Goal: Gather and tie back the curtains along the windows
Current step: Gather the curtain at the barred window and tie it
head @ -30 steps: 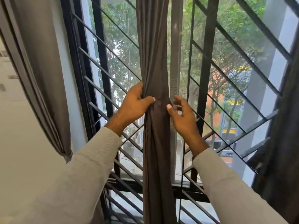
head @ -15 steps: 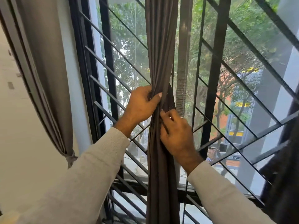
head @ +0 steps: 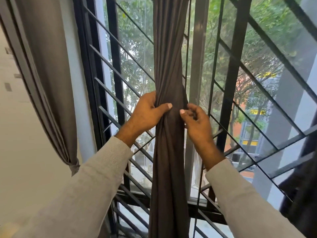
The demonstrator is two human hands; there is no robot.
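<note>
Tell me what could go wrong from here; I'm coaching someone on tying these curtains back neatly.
1. Only the left hand is closed around the gathered dark curtain; the right hand sits at its edge with curled fingers, so folds on that side may slip loose.
2. No tie-back band is visible on this curtain, so letting go now would probably let it spread again.
3. The right hand works close to the window grille, so knuckles or fabric might catch on a bar.

A black window grille (head: pixel 235 69) with slanted bars stood behind the hand; green trees (head: pixel 135 48) and an orange building (head: pixel 239 110) lay beyond.
</note>
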